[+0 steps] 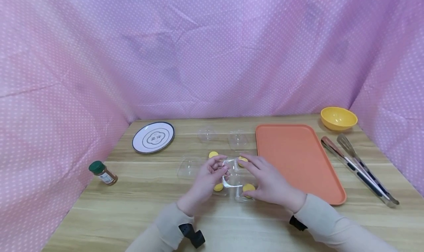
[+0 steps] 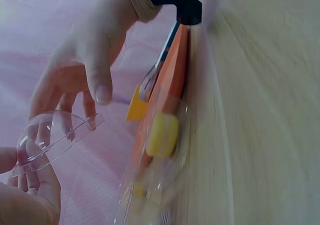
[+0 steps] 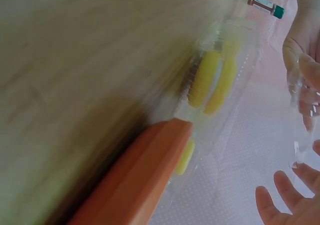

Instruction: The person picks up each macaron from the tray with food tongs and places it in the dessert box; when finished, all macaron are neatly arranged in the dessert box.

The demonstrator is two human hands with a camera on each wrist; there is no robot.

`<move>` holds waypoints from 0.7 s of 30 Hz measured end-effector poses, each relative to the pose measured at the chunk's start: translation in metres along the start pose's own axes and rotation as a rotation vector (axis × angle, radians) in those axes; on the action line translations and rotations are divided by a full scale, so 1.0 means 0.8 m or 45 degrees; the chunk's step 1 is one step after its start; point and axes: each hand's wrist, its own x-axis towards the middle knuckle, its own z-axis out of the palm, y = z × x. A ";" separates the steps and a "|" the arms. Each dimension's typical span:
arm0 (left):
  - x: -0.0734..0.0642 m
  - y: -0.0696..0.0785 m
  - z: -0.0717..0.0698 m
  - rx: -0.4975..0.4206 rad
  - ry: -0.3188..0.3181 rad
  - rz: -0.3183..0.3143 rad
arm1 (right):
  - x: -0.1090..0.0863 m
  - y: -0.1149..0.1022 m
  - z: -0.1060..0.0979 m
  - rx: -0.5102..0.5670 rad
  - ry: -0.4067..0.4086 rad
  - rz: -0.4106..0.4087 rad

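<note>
My left hand pinches the edge of a clear plastic domed lid between thumb and fingers, raised above the table. At the lid's other side is my right hand, its fingers spread and relaxed; whether they touch the lid I cannot tell. Beneath both hands, clear plastic containers hold yellow macarons, one macaron near my right thumb and another macaron below my left hand. In the right wrist view, a macaron with a pale filling shows inside its clear container.
More clear lids lie on the table: one lid at left, two behind. An orange tray stands right, then tongs, another metal utensil and a yellow bowl. Left are a white plate and a green-capped spice jar.
</note>
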 end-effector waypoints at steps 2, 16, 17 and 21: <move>0.000 0.000 0.003 -0.075 -0.001 -0.029 | -0.001 0.000 0.003 -0.014 0.029 -0.017; -0.005 -0.005 0.004 -0.004 -0.007 -0.108 | -0.009 -0.001 0.004 -0.033 0.073 -0.011; -0.005 -0.006 0.002 0.061 -0.008 -0.098 | -0.009 -0.001 0.004 -0.031 0.069 -0.010; -0.007 -0.007 -0.004 0.438 -0.064 0.020 | -0.013 0.001 0.002 -0.020 0.034 0.009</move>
